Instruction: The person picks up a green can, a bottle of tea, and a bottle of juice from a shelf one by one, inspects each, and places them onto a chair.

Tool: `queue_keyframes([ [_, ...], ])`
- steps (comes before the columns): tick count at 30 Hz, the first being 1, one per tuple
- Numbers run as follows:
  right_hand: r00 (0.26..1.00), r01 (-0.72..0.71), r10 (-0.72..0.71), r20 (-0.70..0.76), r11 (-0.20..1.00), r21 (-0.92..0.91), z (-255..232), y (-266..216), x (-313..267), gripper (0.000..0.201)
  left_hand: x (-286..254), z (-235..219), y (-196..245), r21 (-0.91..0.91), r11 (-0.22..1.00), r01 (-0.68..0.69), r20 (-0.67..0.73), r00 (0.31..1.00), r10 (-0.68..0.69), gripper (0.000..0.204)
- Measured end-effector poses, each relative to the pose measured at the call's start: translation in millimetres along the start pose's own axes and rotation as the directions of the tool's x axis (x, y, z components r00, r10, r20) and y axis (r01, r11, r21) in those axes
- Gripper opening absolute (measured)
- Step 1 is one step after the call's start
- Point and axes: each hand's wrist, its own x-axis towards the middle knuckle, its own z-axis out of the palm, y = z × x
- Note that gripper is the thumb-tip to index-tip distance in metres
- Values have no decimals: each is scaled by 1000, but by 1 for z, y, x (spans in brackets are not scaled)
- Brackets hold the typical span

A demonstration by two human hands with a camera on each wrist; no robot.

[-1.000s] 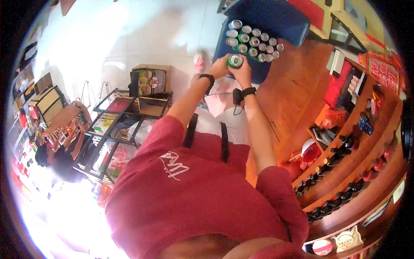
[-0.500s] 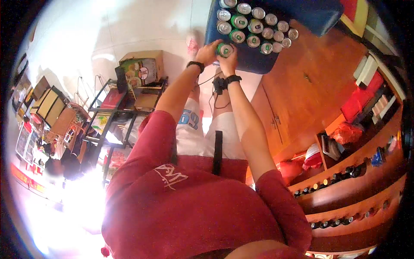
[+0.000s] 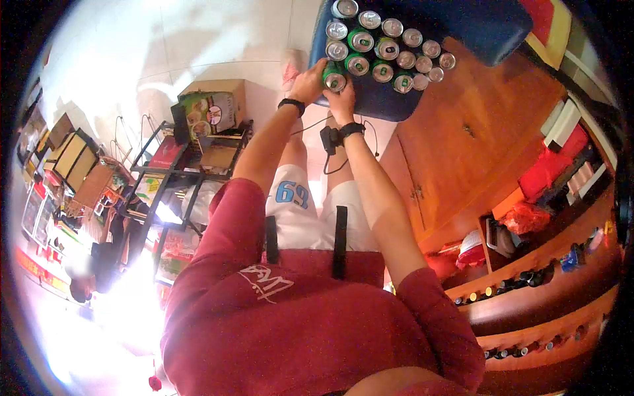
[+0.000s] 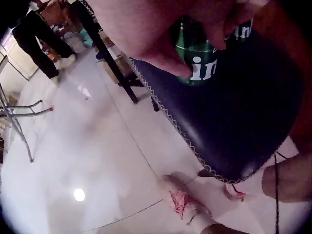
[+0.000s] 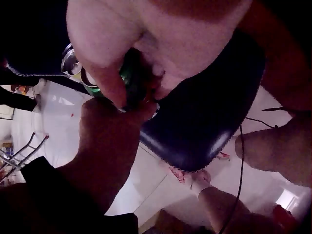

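Between my two hands is a green drink can with a silver top, at the near left end of the group of cans on a dark blue padded seat. My left hand grips it from the left, and its thumb and fingers curl round the can in the left wrist view, where white letters show low on the side. From the right, my right hand curls its fingers round the same can. Several other cans stand upright in rows right beside it. In the right wrist view my hands mostly hide the held can.
A wooden cabinet stands right of the seat, with shelves of bottles nearer. To the left are a black metal rack and a cardboard box. A thin cable hangs by my legs.
Both hands have carried the green can left, from in front of the group to its near left end over the seat. The view has shifted closer to the seat.
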Motion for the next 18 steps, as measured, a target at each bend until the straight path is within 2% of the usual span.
queue_keyframes([
  [2,999,-44,45,15,999,-16,-4,-23,-3,68,-3,-16,14,75,997,-5,18,1000,4,60],
  [5,1000,-25,25,-2,1000,-10,-1,-18,0,62,0,-21,20,43,999,14,26,1000,-15,61],
  [7,999,-48,48,-4,998,-45,-4,-18,2,60,3,-17,20,-50,996,71,24,997,-70,66],
  [10,1000,10,-10,-18,1000,14,-2,0,8,57,7,-16,22,-123,989,77,6,997,-77,67],
  [13,1000,-5,5,-14,999,35,0,19,13,55,9,-8,14,-123,991,58,-20,998,-61,66],
  [17,1000,-11,13,-18,992,125,1,5,8,55,9,-2,5,-116,992,40,-66,997,-48,64],
  [18,1000,-1,4,-16,990,143,1,0,8,55,9,-3,6,-118,990,76,-29,996,-80,63],
])
